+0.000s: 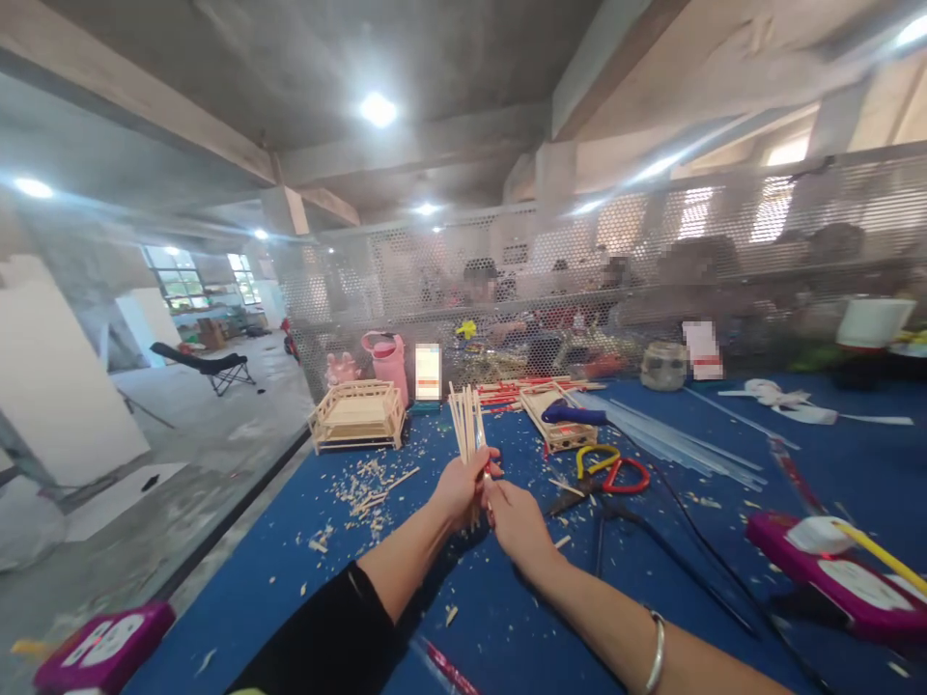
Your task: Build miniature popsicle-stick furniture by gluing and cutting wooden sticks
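My left hand (459, 489) is closed round a bundle of thin wooden sticks (467, 422) that stands upright above the blue table (507, 618). My right hand (513, 516) meets it from the right, its fingers pinched at the lower part of the same bundle. A black sleeve covers my left forearm and a silver bangle (658, 652) sits on my right wrist. Wood chips and short stick offcuts (369, 487) lie scattered on the table just left of my hands.
A small stick-built bed frame (358, 415) stands at the far left, beside a pink bottle (389, 367). Yellow and red-handled cutters (612, 468), a second stick frame (561, 425), clear rods (673, 444) and black cables lie to the right. Purple devices (840, 569) sit near both edges. People sit behind a mesh screen (652, 251).
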`<move>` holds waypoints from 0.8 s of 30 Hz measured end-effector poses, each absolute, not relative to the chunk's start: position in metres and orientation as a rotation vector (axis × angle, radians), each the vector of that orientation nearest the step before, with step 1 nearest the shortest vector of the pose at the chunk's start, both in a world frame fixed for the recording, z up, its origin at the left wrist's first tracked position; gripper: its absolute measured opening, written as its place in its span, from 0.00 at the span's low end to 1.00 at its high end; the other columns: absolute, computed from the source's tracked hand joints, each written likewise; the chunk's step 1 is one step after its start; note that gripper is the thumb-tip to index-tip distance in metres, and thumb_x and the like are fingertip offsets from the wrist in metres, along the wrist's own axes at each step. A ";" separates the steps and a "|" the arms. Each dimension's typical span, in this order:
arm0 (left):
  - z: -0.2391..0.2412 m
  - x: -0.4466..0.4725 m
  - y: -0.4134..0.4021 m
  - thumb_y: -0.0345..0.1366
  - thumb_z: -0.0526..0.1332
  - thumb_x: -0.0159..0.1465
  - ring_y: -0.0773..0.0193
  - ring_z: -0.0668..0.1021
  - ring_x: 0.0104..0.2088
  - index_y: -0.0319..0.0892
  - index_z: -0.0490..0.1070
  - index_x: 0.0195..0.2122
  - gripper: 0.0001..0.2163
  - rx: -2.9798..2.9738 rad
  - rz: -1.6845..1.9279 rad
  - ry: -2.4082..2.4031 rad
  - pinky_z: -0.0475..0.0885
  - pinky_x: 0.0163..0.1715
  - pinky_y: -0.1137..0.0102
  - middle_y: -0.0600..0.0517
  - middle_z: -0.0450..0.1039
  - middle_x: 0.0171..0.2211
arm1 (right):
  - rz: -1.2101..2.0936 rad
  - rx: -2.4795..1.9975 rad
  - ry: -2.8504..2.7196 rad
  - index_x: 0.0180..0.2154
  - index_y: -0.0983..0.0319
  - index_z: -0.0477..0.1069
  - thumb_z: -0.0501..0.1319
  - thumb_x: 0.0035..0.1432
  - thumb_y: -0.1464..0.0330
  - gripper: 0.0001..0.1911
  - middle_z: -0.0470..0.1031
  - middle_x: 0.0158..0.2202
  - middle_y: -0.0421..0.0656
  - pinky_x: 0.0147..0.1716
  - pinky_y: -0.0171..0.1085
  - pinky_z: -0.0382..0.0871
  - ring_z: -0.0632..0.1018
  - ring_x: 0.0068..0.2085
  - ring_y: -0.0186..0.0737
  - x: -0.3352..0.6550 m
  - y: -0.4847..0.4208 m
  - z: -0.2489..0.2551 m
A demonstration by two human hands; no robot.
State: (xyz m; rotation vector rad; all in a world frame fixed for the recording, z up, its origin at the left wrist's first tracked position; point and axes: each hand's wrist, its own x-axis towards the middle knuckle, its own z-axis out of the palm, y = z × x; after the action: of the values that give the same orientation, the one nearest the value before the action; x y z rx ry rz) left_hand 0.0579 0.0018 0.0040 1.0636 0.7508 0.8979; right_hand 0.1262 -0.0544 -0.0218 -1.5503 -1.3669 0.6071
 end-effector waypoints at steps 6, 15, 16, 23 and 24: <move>0.014 0.034 0.008 0.47 0.63 0.50 0.75 0.60 0.09 0.38 0.71 0.28 0.15 1.225 0.830 0.840 0.52 0.09 0.77 0.60 0.60 0.12 | 0.730 -1.441 -1.404 0.16 0.60 0.62 0.50 0.52 0.50 0.23 0.63 0.13 0.38 0.18 0.33 0.57 0.66 0.17 0.33 0.141 -0.045 -0.012; 0.012 0.021 -0.020 0.45 0.63 0.51 0.76 0.56 0.09 0.35 0.73 0.18 0.16 1.566 0.691 0.818 0.46 0.11 0.75 0.54 0.62 0.09 | 1.046 -1.103 -1.254 0.22 0.60 0.61 0.56 0.42 0.51 0.18 0.64 0.19 0.36 0.20 0.32 0.60 0.65 0.21 0.32 0.160 -0.046 -0.010; 0.013 0.024 -0.019 0.44 0.63 0.52 0.76 0.56 0.09 0.36 0.72 0.18 0.15 1.560 0.741 0.841 0.46 0.11 0.75 0.54 0.62 0.09 | 1.023 -1.098 -1.235 0.22 0.60 0.60 0.55 0.44 0.52 0.17 0.64 0.19 0.36 0.22 0.33 0.60 0.65 0.22 0.32 0.160 -0.046 -0.009; 0.031 0.038 0.005 0.45 0.61 0.54 0.78 0.54 0.10 0.37 0.71 0.26 0.14 1.173 1.214 0.865 0.44 0.10 0.78 0.59 0.56 0.13 | 1.124 -1.037 -1.326 0.20 0.59 0.56 0.50 0.49 0.58 0.13 0.57 0.13 0.32 0.19 0.31 0.59 0.61 0.16 0.29 0.156 -0.056 0.002; 0.032 0.038 0.007 0.45 0.61 0.54 0.78 0.52 0.10 0.36 0.71 0.26 0.14 1.173 1.156 0.799 0.43 0.10 0.78 0.60 0.54 0.12 | 1.157 -1.038 -1.363 0.20 0.59 0.56 0.50 0.49 0.59 0.13 0.57 0.12 0.32 0.18 0.31 0.58 0.61 0.15 0.29 0.154 -0.057 0.002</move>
State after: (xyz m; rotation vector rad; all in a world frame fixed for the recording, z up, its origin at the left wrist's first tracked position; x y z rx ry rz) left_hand 0.0379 0.0068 0.0323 1.1725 0.7994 1.1562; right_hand 0.1540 -0.0569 0.0021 -1.0380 -1.3630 1.1568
